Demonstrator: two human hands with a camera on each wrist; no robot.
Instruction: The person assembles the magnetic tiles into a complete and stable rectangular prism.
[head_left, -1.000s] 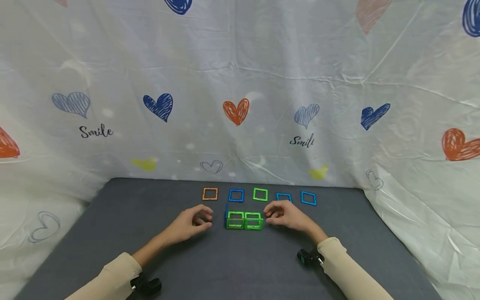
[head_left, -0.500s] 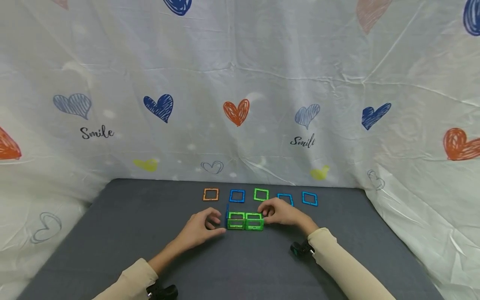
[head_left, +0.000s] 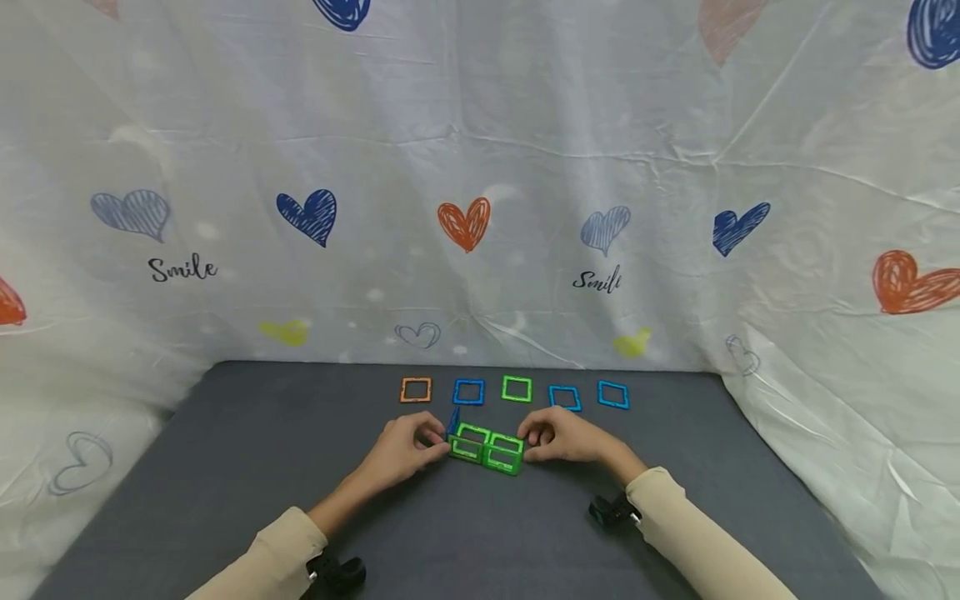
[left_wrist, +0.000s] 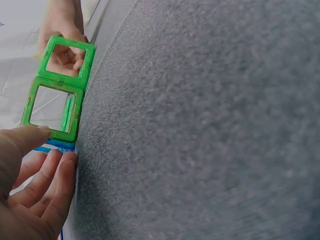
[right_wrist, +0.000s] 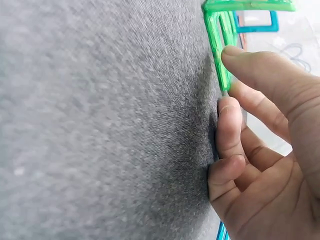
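Two bare hands noted, with one joined assembly (head_left: 484,451) of square frames set between them on the dark grey table (head_left: 480,525). In its near face, two green squares are counted, upright and side by side; further green edges are seen behind and through them, but the full number of green pieces cannot be told. One blue panel (head_left: 453,422) is seen upright at the assembly's left end. Five loose frames are counted in a row beyond it, near the table's far edge, each separated from the next: one orange frame (head_left: 402,390), three blue frames (head_left: 468,404), one green frame (head_left: 517,401). From left to right the order is recorded as orange, blue, green, blue, blue. The assembly's left end is pinched by the left hand (head_left: 401,448), the thumb being laid on the nearer green square and the fingertips brought up at the blue piece. Its right end is held by the right hand (head_left: 566,436), thumb and forefinger being set against the green edge, the other fingers bent. One black device (head_left: 613,510) is worn at each wrist, two in all, and two light sleeves (head_left: 273,554) are seen. Behind, a white cloth (head_left: 375,125) is hung, printed with hearts and two words.
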